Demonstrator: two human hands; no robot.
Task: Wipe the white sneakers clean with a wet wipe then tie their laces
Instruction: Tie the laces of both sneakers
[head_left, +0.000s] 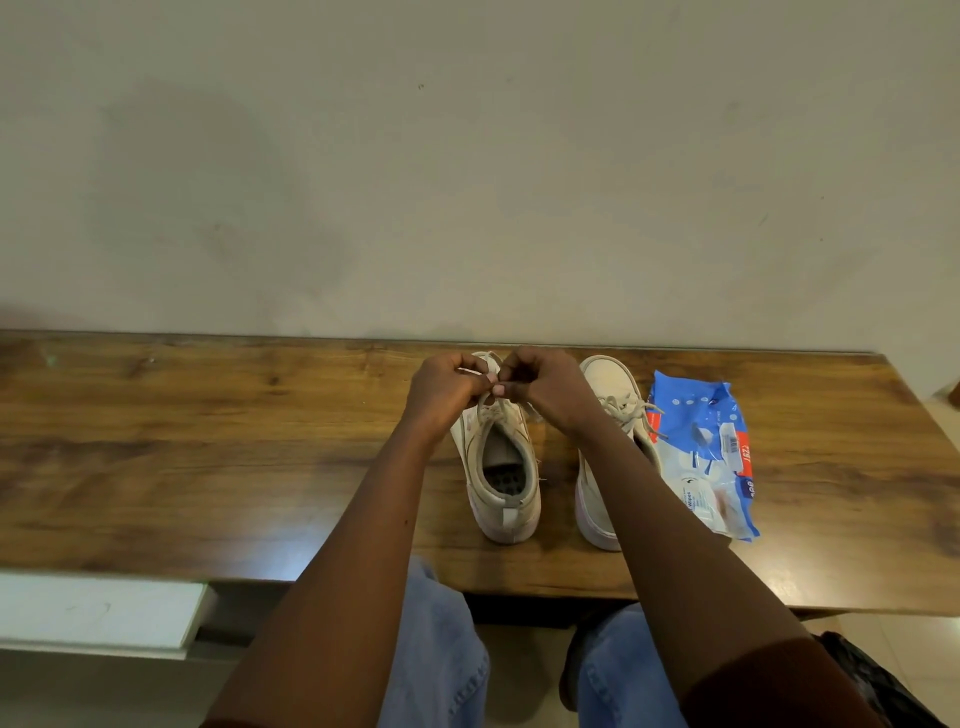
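While both white sneakers stand side by side on the wooden table (208, 441), wiping is judged finished; the right sneaker (605, 415) appears tied, and the left sneaker (501, 467) has its lace (485, 402) pinched by the left hand (441, 395) and right hand (550, 389).

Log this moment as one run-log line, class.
step: tying laces | left hand + right hand: pinching lace, left sneaker | right sneaker: untouched
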